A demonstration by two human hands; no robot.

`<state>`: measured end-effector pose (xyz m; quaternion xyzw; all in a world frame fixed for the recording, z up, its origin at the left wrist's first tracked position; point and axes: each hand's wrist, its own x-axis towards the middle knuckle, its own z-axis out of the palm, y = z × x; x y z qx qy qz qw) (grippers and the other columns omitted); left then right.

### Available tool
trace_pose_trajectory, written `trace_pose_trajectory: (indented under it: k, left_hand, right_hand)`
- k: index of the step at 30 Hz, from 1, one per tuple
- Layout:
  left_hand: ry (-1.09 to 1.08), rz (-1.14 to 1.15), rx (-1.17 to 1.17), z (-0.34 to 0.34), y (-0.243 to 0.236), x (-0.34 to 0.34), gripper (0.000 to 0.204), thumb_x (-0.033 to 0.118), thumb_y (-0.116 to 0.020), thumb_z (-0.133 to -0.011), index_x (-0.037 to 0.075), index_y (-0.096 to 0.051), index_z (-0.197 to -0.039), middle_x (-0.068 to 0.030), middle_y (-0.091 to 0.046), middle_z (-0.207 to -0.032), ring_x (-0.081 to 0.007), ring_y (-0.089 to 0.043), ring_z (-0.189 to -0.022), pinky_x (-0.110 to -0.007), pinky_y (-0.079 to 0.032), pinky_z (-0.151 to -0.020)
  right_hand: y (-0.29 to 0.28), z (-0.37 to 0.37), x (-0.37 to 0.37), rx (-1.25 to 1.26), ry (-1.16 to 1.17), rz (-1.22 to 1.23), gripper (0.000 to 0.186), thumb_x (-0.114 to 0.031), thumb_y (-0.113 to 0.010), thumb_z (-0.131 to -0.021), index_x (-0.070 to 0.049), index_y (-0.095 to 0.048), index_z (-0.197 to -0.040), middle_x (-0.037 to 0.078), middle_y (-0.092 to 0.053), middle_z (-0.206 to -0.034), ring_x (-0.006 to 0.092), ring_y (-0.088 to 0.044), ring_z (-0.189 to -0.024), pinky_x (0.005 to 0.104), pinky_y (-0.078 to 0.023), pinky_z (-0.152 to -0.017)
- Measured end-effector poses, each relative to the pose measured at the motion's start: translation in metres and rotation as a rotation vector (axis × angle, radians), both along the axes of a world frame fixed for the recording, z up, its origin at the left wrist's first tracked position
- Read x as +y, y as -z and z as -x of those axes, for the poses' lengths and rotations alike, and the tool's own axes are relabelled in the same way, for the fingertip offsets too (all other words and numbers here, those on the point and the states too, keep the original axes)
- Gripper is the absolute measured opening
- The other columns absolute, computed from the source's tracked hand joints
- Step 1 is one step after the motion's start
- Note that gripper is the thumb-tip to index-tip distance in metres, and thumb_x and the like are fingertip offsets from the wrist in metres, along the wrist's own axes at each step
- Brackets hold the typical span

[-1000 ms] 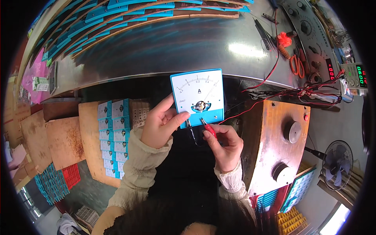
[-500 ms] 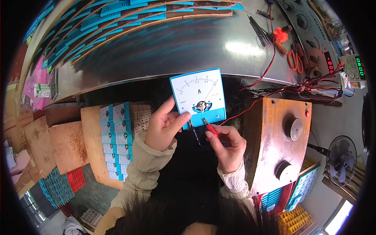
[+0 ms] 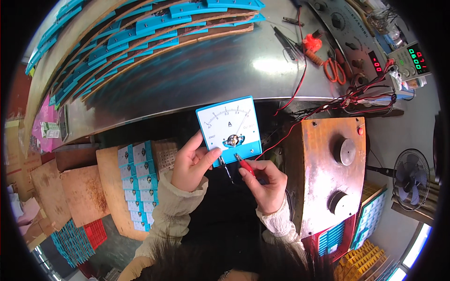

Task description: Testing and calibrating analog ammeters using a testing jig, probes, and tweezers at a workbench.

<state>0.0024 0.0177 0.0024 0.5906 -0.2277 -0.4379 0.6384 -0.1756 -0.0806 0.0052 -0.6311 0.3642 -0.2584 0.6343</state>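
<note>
Meter [image 3: 218, 130]: we have it before the bench [image 3: 187, 77], face up toward us; in the last half second it has slid lower and a little left in view.
Wooden box [image 3: 318, 182]: it has moved left as well, so we judge that our head turned more than our hold changed.
Left hand [image 3: 188, 169]: gripping the meter's lower left corner, thumb on the front, other fingers partly hidden.
Right hand [image 3: 268, 186]: pinching the red clip [image 3: 246, 166], its tip at the blue strip as before; we cannot tell if metal touches metal.
Black clip [image 3: 222, 162]: at the lower edge, beside our left thumb.
Needle [image 3: 243, 122]: still leaning toward the scale's right end.
Supply [image 3: 403, 65]: display lit.
Reading: with needle and clips unchanged, we take the check as still under way.
</note>
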Motion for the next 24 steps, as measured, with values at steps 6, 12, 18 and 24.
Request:
trace_pose_trajectory:
  k: [6, 12, 18, 24]
  left_hand:
    - [0.016, 0.123, 0.066, 0.011, -0.010, -0.005, 0.056, -0.001, -0.060, -0.097, -0.003, -0.038, -0.149, -0.0111, -0.064, -0.126, -0.0139, -0.063, -0.110, -0.028, -0.051, -0.092]
    - [-0.249, 0.093, 0.014, 0.036, -0.002, -0.001, 0.049, 0.000, -0.062, -0.095, -0.006, -0.044, -0.140, -0.0157, -0.068, -0.116, -0.0164, -0.066, -0.105, -0.029, -0.054, -0.087]
    - [-0.613, 0.026, -0.084, 0.034, 0.017, 0.047, 0.036, 0.005, -0.067, -0.094, -0.004, -0.048, -0.123, -0.0121, -0.073, -0.097, -0.0105, -0.068, -0.089, -0.024, -0.053, -0.073]
    - [-1.310, -0.504, -0.368, 0.001, 0.037, 0.176, 0.033, 0.023, -0.071, -0.092, 0.001, -0.056, -0.111, -0.0087, -0.061, -0.076, -0.0170, -0.057, -0.067, -0.035, -0.047, -0.061]
  right_hand:
    - [0.005, 0.008, -0.006, 0.031, -0.012, 0.444, 0.023, 0.004, -0.079, -0.082, 0.003, -0.066, -0.101, 0.010, -0.070, -0.088, 0.0114, -0.067, -0.073, 0.0248, -0.054, -0.066]
    - [0.009, 0.001, 0.017, -0.207, 0.064, 0.269, 0.013, 0.005, -0.061, -0.094, 0.003, -0.059, -0.106, 0.016, -0.068, -0.096, 0.0156, -0.065, -0.073, 0.0245, -0.054, -0.064]
    - [-0.009, -0.058, 0.041, 0.077, -0.268, 0.509, 0.017, 0.003, -0.071, -0.088, 0.003, -0.066, -0.104, 0.013, -0.067, -0.093, 0.0180, -0.065, -0.079, 0.0282, -0.054, -0.074]
    - [0.018, -0.088, 0.061, -0.072, -0.616, 0.660, 0.021, 0.005, -0.080, -0.076, 0.003, -0.071, -0.095, 0.011, -0.064, -0.076, 0.0189, -0.059, -0.064, 0.0284, -0.045, -0.058]
